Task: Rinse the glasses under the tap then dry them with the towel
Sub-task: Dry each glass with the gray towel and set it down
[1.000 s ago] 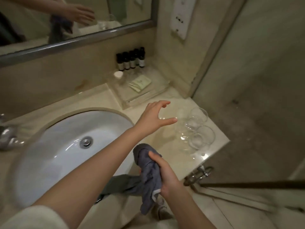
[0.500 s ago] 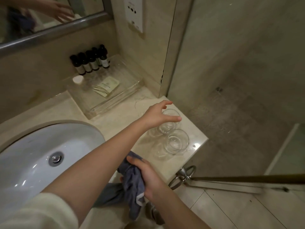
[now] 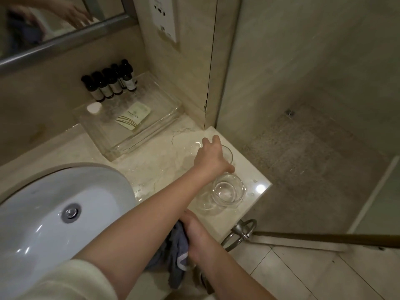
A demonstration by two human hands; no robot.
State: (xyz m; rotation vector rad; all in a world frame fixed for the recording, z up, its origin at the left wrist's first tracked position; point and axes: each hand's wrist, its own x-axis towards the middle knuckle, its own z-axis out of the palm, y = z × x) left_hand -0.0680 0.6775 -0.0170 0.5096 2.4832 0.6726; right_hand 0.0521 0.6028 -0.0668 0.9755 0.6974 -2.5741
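Beside the sink (image 3: pixel 65 202), on the worktop (image 3: pixel 164 161), the left hand (image 3: pixel 211 158) had dropped from hovering onto the far glass (image 3: pixel 227 153), its grip closing round the rim for rinsing, while the right hand (image 3: pixel 193 232) clutched the towel (image 3: pixel 176 252).

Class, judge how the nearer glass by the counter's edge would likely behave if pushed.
The nearer glass looks thin and clear, so probably fragile. The counter shines wet around it, so it may slide easily. It stands close to the edge, so a push could tip it off.
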